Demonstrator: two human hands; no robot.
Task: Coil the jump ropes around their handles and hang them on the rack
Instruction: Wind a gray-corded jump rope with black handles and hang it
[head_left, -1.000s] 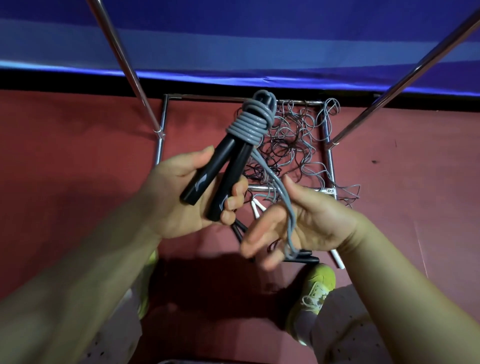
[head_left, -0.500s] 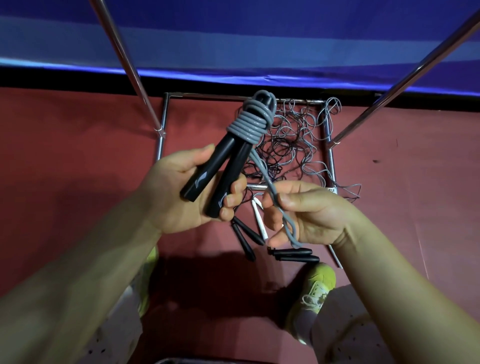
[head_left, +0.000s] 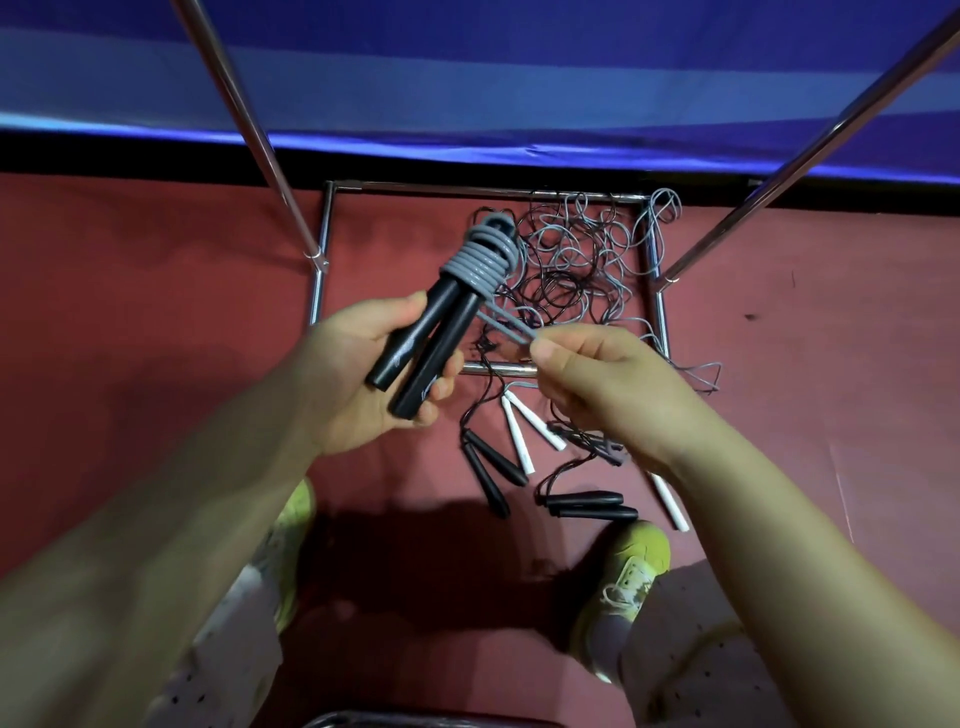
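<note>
Nearest the camera, two yellow-green shoes (head_left: 631, 566) are seen on the red floor (head_left: 130, 312), well short of the rack base (head_left: 319, 291), the chrome frame lying on that floor. Above the shoes, the pair of black handles (head_left: 421, 353) is held side by side in the left hand (head_left: 358, 384), whose grip is curled round their lower ends, just in front of the rack base's near bar. The grey rope (head_left: 475, 265) is wound in several tight turns round the upper ends of the handles, over the rack base. A short doubled tail of this rope is pinched between thumb and fingers of the right hand (head_left: 602, 384), level with the near bar.

On the floor between the shoes and the rack base, further handles are laid: two black pairs (head_left: 493, 467) and white ones (head_left: 519, 431). Their cords run back into a loose tangle of ropes (head_left: 571, 265) spread inside the rack base and spilling past its right side.

Two slanted rack poles (head_left: 244, 114) are seen rising from the rack base's side bars, with a blue wall behind.

By the look of it, the coiling of one rope is nearly complete: only the tail remains to be tucked or wound. No coiled rope is seen hung, and several ropes on the floor are judged untouched.
</note>
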